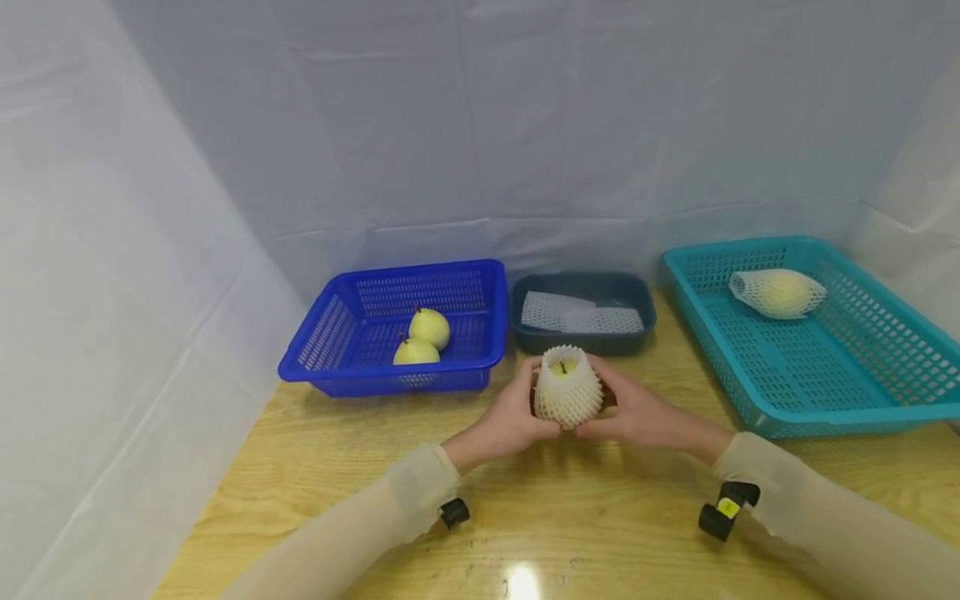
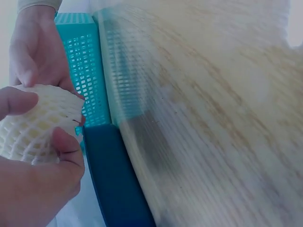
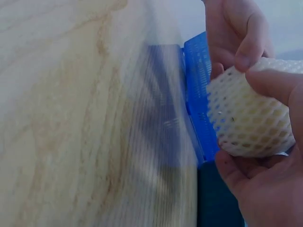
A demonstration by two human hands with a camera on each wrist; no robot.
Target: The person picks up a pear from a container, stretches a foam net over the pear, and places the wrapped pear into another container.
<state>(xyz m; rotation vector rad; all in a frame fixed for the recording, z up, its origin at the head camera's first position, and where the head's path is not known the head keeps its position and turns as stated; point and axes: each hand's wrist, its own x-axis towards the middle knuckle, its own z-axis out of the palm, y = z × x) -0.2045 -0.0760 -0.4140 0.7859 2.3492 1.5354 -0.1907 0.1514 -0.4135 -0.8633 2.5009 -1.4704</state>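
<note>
A pale yellow pear [image 1: 564, 367] stands upright inside a white foam net sleeve [image 1: 568, 400], its stem showing through the open top. My left hand [image 1: 517, 410] grips the netted pear from the left, thumb at the near side. From the right, my right hand [image 1: 626, 408] grips it too, and both thumbs nearly meet in front. In the left wrist view the net [image 2: 40, 125] wraps round the fruit between the fingers. The right wrist view shows the net [image 3: 255, 113] reaching past the pear's end, with fingertips at its edge.
A blue basket [image 1: 491, 354] at left holds two bare pears [image 1: 429, 329]. Behind my hands, a dark tray [image 1: 585, 344] holds flat foam nets [image 1: 603, 319]. The teal basket [image 1: 832, 417] at right contains a netted pear [image 1: 783, 293]. White sheeting [image 1: 562, 125] hangs behind the wooden table [image 1: 525, 517].
</note>
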